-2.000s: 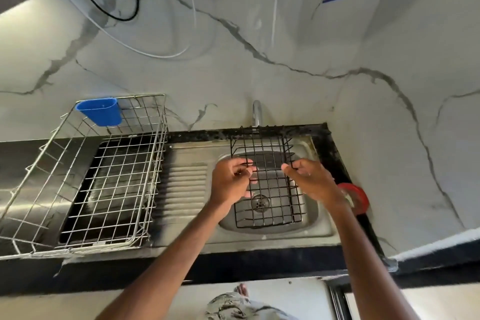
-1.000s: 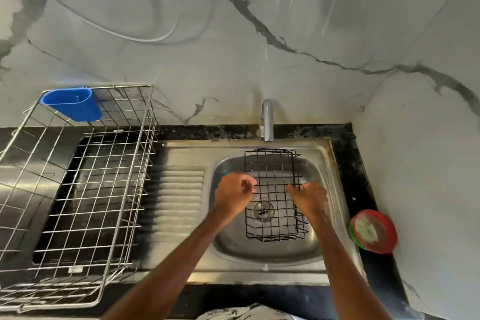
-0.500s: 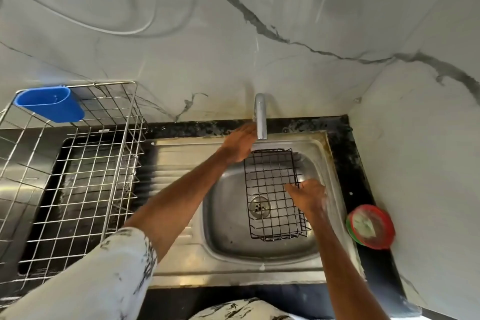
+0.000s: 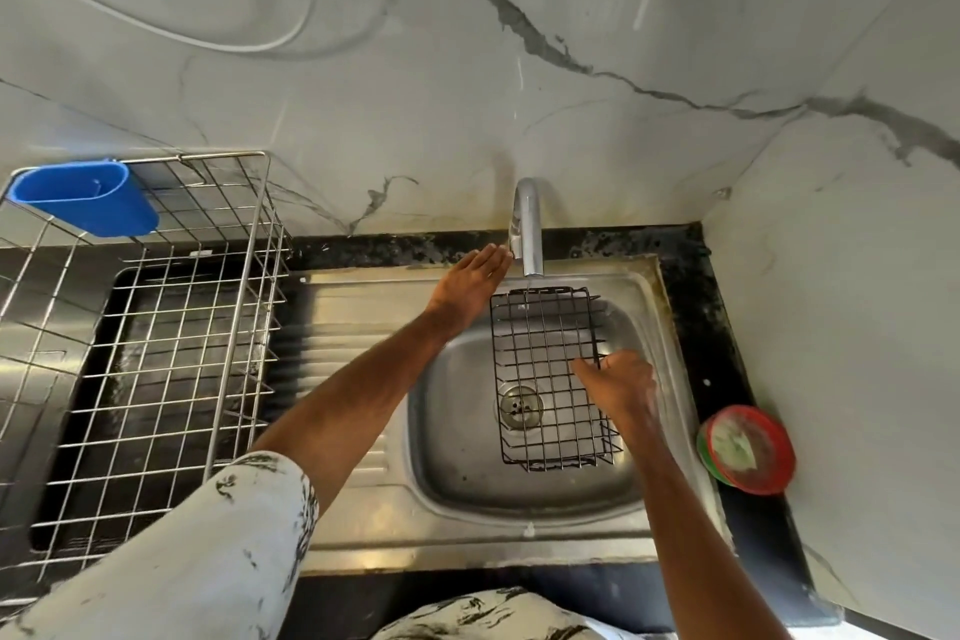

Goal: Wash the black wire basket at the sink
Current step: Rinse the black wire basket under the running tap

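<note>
Short white sleeve [image 4: 223,535] with black marbled print, matching garment at the waist [image 4: 493,618], bare forearms

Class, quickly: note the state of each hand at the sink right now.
Left hand: open, straight fingers at the curved steel tap.
Right hand: closed, holding the rectangular black wire basket by its right edge.

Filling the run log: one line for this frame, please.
left hand: open, fingertips at tap | right hand: grips black wire basket right edge | placement: over sink, far end below tap
</note>
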Demonstrator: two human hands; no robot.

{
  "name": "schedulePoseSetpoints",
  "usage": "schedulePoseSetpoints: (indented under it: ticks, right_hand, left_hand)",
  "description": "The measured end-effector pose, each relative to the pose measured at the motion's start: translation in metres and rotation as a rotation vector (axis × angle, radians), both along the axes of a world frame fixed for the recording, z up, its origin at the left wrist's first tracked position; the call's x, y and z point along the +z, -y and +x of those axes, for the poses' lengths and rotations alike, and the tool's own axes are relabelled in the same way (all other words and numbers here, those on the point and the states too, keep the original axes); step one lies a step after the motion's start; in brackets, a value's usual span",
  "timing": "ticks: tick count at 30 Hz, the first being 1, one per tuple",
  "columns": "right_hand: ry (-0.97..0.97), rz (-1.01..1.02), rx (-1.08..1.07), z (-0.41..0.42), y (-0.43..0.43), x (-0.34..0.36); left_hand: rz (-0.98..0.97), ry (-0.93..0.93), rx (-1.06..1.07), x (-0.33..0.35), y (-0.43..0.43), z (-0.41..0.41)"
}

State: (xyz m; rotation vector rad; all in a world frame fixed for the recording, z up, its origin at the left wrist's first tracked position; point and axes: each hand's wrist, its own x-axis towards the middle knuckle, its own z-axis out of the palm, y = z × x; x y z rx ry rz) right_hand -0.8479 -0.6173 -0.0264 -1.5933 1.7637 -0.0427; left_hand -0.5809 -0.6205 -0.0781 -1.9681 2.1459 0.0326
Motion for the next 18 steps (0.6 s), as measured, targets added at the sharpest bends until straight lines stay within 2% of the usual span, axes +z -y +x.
schedulePoseSetpoints:
  ticks: [7,9,11,14,16,18]
  right_hand:
    - [-0.029,-0.032,0.015,0.009,0.002,0.007]
    - [-0.037,-0.037,0.038,0.011,0.002,0.007]
    - [-0.019,-0.035,0.045,0.008,0.003,0.006]
    - [0.058,-0.044,0.045,-0.006,0.004,0.002]
    - [0.089,-0.048,0.084,-0.012,0.006,-0.001]
    - [0.119,-0.061,0.121,-0.014,0.008,0.001]
  left_hand:
    - [0.015,-0.168,0.012,-0.016,0.001,0.008]
    - [0.017,-0.265,0.035,-0.013,0.000,0.011]
    - [0.012,-0.521,0.175,-0.004,-0.003,0.006]
    - [-0.094,-1.033,0.618,-0.012,-0.016,-0.008]
    - [0.051,-1.467,0.893,-0.008,-0.029,-0.013]
    - [0.337,-1.774,0.989,0.005,-0.036,-0.012]
